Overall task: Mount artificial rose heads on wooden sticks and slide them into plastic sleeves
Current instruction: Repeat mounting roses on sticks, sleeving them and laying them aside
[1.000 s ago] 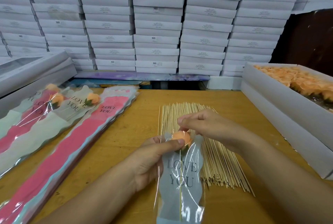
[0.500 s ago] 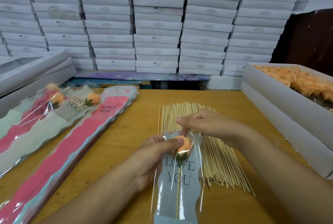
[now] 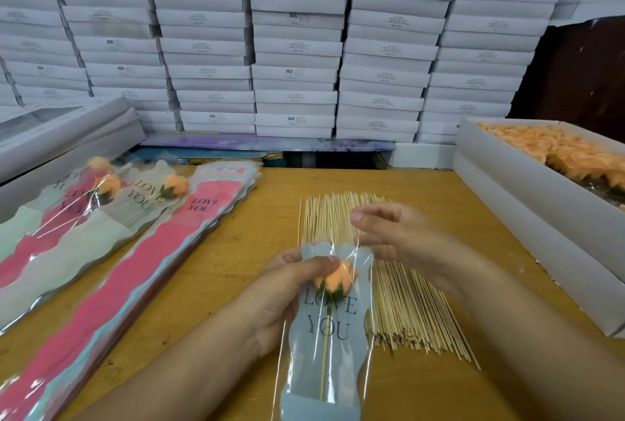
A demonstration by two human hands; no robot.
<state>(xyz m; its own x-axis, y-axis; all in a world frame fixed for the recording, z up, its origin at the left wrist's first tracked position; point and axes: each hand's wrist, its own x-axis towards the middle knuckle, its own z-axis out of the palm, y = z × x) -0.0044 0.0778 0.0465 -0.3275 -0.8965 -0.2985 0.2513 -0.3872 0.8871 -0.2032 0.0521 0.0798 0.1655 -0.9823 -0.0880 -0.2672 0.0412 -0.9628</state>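
Note:
An orange rose head on a thin wooden stick sits inside a pale blue plastic sleeve printed "LOVE YOU". My left hand grips the sleeve's upper left side, thumb across the front just above the rose. My right hand hovers beside the sleeve's top right corner with fingers loosely spread, holding nothing. A fan of bare wooden sticks lies on the table under both hands.
A white box of orange rose heads stands at the right. A stack of empty pink sleeves and several finished sleeved roses lie at the left. White boxes are stacked behind the wooden table.
The rose has slid deeper into the sleeve, below the top opening. My right hand has let go of the rose and lifted away to the right, fingers opening.

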